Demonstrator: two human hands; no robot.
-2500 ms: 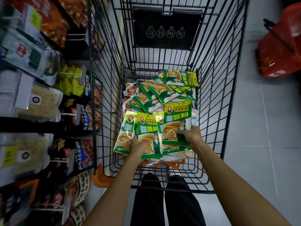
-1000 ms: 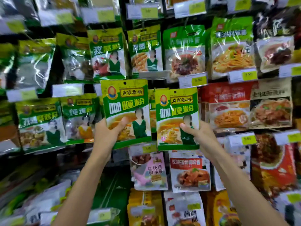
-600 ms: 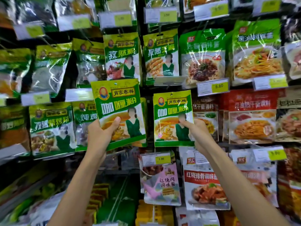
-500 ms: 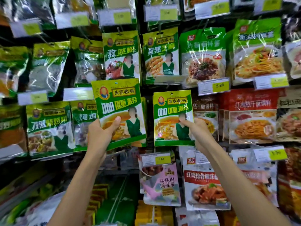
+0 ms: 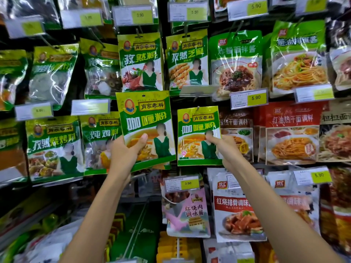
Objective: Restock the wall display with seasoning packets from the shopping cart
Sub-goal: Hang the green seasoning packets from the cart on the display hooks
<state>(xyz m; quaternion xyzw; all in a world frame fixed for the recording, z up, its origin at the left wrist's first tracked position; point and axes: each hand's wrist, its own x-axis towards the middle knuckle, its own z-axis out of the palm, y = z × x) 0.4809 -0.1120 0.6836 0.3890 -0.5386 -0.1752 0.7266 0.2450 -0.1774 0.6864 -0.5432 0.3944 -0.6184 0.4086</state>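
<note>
Hanging is the step in hand: the right hand (image 5: pixel 223 147) pinches a curry packet (image 5: pixel 197 130) at its 3 o'clock edge, the hole at 12 o'clock seemingly on the peg (image 5: pixel 198 107). The left hand (image 5: pixel 124 153) grips a second packet (image 5: pixel 146 120) from 7 o'clock. Next, the first packet likely needs sliding fully home.

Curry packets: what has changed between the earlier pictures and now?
The left hand and right hand each lifted a curry packet from the cart up to the wall display. The right packet now has its top at a peg; the left packet is held beside it. Both grips stayed.
</note>
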